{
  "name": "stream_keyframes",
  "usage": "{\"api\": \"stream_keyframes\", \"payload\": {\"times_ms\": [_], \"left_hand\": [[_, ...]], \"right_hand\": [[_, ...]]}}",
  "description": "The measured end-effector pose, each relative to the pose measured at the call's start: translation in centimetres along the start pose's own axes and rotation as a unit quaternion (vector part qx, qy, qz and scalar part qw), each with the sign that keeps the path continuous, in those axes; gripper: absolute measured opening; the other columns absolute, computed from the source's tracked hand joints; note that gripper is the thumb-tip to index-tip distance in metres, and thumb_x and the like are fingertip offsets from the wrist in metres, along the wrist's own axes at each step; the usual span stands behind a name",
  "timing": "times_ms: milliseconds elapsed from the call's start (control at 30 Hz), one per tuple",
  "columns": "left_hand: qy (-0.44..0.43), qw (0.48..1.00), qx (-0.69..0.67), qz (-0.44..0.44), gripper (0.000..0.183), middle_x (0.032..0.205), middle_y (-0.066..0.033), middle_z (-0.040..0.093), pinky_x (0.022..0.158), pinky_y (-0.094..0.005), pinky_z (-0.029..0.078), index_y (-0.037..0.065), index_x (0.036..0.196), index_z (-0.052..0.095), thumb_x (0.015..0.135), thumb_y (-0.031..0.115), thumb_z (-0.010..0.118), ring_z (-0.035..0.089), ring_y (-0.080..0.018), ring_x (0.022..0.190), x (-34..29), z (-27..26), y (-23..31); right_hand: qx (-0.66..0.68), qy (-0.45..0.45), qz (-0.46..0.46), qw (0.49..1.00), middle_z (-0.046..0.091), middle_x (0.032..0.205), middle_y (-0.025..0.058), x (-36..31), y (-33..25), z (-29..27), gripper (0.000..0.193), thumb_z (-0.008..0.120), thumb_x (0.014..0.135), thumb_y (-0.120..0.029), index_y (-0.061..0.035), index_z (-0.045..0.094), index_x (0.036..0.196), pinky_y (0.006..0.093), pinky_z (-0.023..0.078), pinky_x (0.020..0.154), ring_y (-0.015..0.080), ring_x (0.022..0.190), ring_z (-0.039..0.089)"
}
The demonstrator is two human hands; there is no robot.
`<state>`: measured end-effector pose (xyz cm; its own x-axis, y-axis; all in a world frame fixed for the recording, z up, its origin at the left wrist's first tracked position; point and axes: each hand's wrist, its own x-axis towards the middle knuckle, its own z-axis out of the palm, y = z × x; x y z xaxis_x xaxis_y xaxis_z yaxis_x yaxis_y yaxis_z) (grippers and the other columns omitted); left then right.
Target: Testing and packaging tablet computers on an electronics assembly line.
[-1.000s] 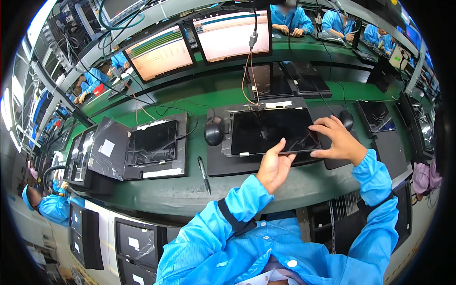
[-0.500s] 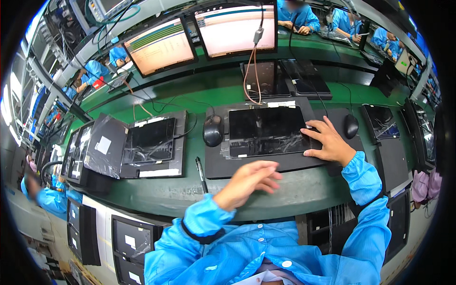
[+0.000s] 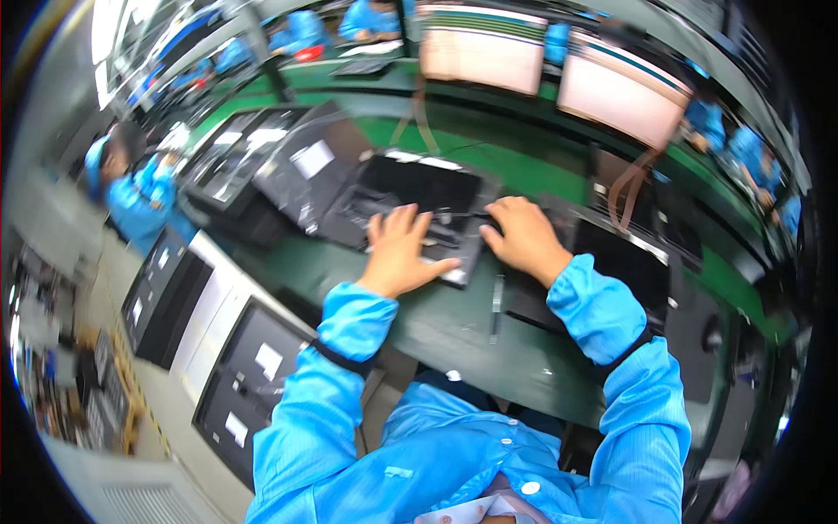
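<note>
A dark tablet-like screen (image 3: 421, 185) lies on a black padded board (image 3: 471, 262) in front of me, left of the work area. My left hand (image 3: 401, 255) is spread over its near edge and the clear film there, holding nothing. At its right edge is my right hand (image 3: 527, 237), thumb and forefinger apart beside the dark cable end; its other fingers are partly hidden. Farther right, a second dark screen (image 3: 618, 266) rests on another black board, with neither hand on it. A pen (image 3: 497, 307) lies on the bench between the two boards.
Film-covered black panel (image 3: 307, 166) and stacked trays (image 3: 229, 166) stand left. Two monitors (image 3: 482, 54) are behind the bench (image 3: 436, 330). Black trays with white labels (image 3: 253, 375) sit at lower left. A co-worker in blue (image 3: 140, 192) is beyond.
The view has swung left. My right hand has left the middle screen and reached the left screen's right edge. My left hand has come down over that screen, fingers spread.
</note>
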<state>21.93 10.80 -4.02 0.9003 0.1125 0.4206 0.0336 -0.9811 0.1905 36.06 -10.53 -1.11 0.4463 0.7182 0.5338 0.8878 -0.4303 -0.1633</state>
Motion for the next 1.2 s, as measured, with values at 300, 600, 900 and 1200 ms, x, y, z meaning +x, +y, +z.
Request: {"api": "stream_keyframes", "payload": {"times_ms": [300,600,900,1200], "left_hand": [[0.132,0.984,-0.048,0.110,0.061,0.131,-0.0185,0.057,0.106,-0.0560,0.038,0.004,0.126,0.060,0.068,0.013,0.077,0.050,-0.0383,0.128,1.2,-1.2,-4.4],[0.391,0.883,-0.221,-0.138,0.014,0.085,-0.0120,0.073,0.062,-0.0339,0.052,0.005,0.101,0.074,0.089,0.013,0.074,0.071,-0.0215,0.073,-12.1,-12.6,-3.5],[0.202,0.468,-0.644,-0.570,0.033,0.118,-0.0127,0.070,0.094,-0.0394,0.056,0.000,0.124,0.063,0.098,0.019,0.067,0.069,-0.0265,0.105,-35.9,-15.6,-18.1],[0.160,0.801,0.054,-0.574,0.074,0.157,-0.0311,0.029,0.122,-0.0424,0.024,-0.008,0.152,0.034,0.094,0.022,0.069,0.026,-0.0404,0.150,-33.3,-13.5,-15.4]], "right_hand": [[0.045,-0.149,0.091,0.984,0.068,0.081,0.0204,6.4,-2.5,-2.1,0.030,0.069,0.083,-0.025,-0.0013,0.065,0.102,0.0462,0.051,0.068,0.0359,0.076,0.069],[-0.059,0.067,0.016,0.996,0.044,0.152,0.0156,1.8,-3.3,-11.8,0.051,0.065,0.096,-0.021,-0.0078,0.054,0.144,0.0401,0.035,0.116,0.0310,0.141,0.043],[-0.018,0.039,0.168,0.985,0.054,0.137,0.0266,-9.1,3.6,-8.8,0.070,0.077,0.085,-0.035,0.0060,0.051,0.136,0.0462,0.041,0.109,0.0428,0.127,0.052],[-0.032,0.060,0.143,0.987,0.049,0.139,0.0259,-6.6,3.7,-4.1,0.067,0.071,0.087,-0.046,-0.0002,0.057,0.134,0.0502,0.040,0.108,0.0454,0.126,0.049]]}}
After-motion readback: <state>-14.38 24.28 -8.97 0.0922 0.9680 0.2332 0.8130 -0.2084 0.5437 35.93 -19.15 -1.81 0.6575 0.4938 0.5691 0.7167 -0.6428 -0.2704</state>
